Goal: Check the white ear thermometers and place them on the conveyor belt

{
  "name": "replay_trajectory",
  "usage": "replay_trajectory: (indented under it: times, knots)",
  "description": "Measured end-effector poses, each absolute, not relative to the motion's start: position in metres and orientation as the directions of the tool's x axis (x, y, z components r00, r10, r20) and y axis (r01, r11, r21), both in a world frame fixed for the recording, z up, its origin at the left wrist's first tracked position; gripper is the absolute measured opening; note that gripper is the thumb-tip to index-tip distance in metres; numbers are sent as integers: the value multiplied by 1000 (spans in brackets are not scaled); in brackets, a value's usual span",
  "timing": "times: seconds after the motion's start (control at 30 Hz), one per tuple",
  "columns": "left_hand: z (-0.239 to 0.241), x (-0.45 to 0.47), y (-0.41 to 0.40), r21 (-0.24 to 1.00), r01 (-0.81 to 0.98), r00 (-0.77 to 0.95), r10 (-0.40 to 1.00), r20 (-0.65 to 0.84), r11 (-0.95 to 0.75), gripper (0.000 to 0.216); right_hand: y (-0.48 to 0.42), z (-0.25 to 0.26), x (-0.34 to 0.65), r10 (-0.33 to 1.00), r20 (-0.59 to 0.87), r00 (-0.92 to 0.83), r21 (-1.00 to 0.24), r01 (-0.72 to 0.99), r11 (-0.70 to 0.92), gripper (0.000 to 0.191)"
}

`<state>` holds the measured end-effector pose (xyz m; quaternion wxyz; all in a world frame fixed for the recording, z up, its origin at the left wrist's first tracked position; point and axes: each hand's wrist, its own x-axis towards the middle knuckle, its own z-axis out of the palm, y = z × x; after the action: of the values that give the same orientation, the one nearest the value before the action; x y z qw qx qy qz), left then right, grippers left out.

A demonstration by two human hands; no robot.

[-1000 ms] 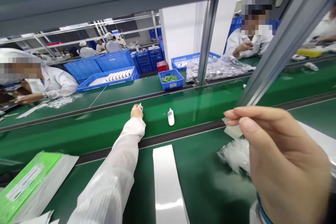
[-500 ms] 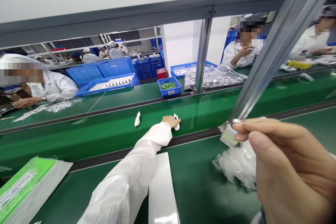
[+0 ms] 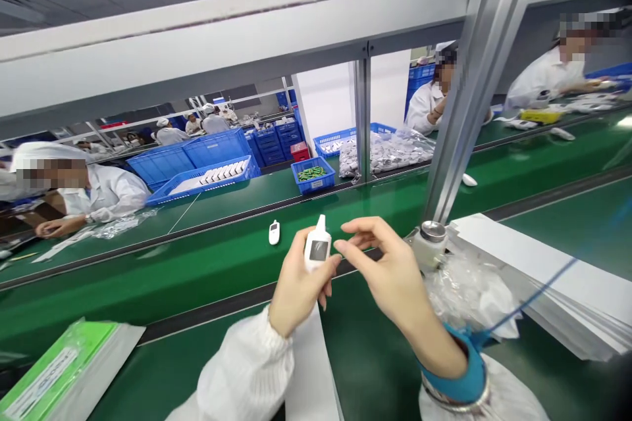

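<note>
My left hand (image 3: 302,279) is closed around a white handheld ear thermometer (image 3: 317,245), its narrow tip pointing up and its dark square screen facing me. Just right of it is my right hand (image 3: 382,263), thumb and index fingertips a little apart, with nothing visible between them. The right fingertips are close to the device, but I cannot tell that they touch it. On the green belt (image 3: 207,247) beyond my left hand lies a second white thermometer (image 3: 274,233) with a small dark screen.
A jar with a metal top (image 3: 430,243) and crumpled clear plastic (image 3: 474,289) stand at right, beside white sheets (image 3: 538,263). A green packet (image 3: 54,368) lies at left. A metal post (image 3: 476,92) rises at right. Across the belt are blue bins (image 3: 313,177) and co-workers.
My left hand has picked the thermometer up off the belt and brought it closer. My right hand has moved left from beside the jar to the thermometer, its pinch loosened. The view has shifted.
</note>
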<state>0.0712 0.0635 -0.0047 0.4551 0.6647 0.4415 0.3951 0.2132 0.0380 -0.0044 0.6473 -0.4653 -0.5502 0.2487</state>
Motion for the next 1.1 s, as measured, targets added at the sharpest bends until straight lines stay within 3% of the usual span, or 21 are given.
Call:
replay_trajectory:
  times: [0.1, 0.27, 0.47, 0.6, 0.7, 0.83, 1.0, 1.1]
  knots:
    - [-6, 71, 31, 979, 59, 213, 961, 177, -193, 46, 34, -8, 198, 836, 499, 227, -867, 132, 481, 9]
    - [-14, 69, 11, 988, -11, 104, 983, 153, -153, 54, 24, -6, 190, 824, 533, 193, -846, 122, 519, 10]
    - [-23, 60, 3, 978, 80, 59, 981, 186, -190, 53, 18, -3, 188, 827, 547, 131, -837, 107, 536, 10]
    - [-29, 58, 3, 965, 142, 23, 975, 220, -221, 52, 13, -1, 185, 794, 604, 71, -784, 232, 576, 12]
    - [-25, 59, 5, 985, -43, 49, 984, 170, -168, 52, 7, 1, 177, 670, 739, 63, -639, 378, 669, 15]
    - [-12, 60, 5, 960, -276, 173, 985, 0, 49, 55, 2, 1, 170, 556, 831, -3, -497, 444, 745, 17]
    - [-7, 59, 4, 953, -294, 187, 982, -17, 73, 57, 5, -4, 172, 517, 856, -19, -450, 466, 762, 20]
    - [-10, 59, 6, 958, -277, 190, 982, -16, 70, 58, 1, -1, 172, 607, 794, -27, -531, 455, 715, 19]
